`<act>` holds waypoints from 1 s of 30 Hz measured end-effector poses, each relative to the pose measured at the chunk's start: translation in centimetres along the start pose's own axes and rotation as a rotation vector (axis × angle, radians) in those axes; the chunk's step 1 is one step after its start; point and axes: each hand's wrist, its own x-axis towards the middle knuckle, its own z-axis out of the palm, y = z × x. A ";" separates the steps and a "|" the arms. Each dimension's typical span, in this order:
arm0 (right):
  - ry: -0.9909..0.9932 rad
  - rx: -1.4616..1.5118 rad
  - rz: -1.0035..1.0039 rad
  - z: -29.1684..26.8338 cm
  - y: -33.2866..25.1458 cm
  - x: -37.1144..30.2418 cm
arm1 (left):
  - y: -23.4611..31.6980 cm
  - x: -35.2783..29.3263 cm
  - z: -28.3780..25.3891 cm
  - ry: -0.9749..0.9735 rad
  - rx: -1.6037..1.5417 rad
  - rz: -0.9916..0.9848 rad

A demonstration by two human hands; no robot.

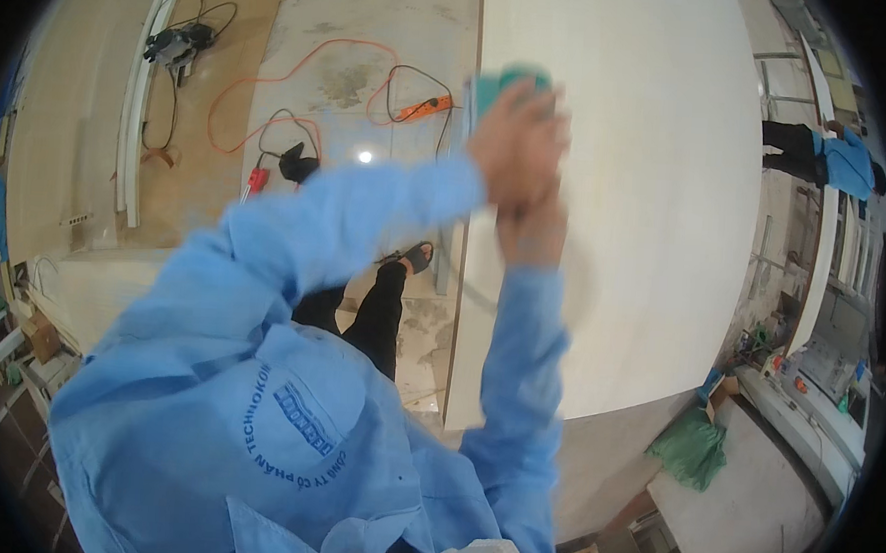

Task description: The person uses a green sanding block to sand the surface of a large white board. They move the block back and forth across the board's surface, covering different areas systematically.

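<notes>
A large pale board [648, 187] lies in front of me and to my right. On its left edge sits a green hand-held tool [524, 77] with a flat, lighter plate [486, 94] at its side. My left hand [515, 145] is wrapped over the top of the tool, covering most of it. Just nearer to me, my right hand [534, 229] is closed round its rear end, touching the left hand. Both hands are blurred. A faint, smeared curve beside my right wrist may be a cord; the tool's exact kind is hidden.
On the floor to the left lie an orange cord [310, 49], an orange power strip [424, 108] and a red-and-black tool [258, 180]. A black power tool [180, 44] rests on a brown panel. Another person [845, 162] stands far right. A green bag [693, 445] hangs at lower right.
</notes>
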 end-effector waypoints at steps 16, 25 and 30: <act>0.536 -0.083 0.324 -10.6 17.1 -4.0 | 19.2 15.6 7.8 -0.143 -0.310 0.611; 0.192 0.107 0.598 -5.5 10.3 -13.7 | 18.2 4.1 2.4 -0.221 -0.489 0.362; 0.211 0.212 0.680 -4.5 5.9 -19.7 | 19.8 -0.3 -0.1 -0.334 -0.581 0.391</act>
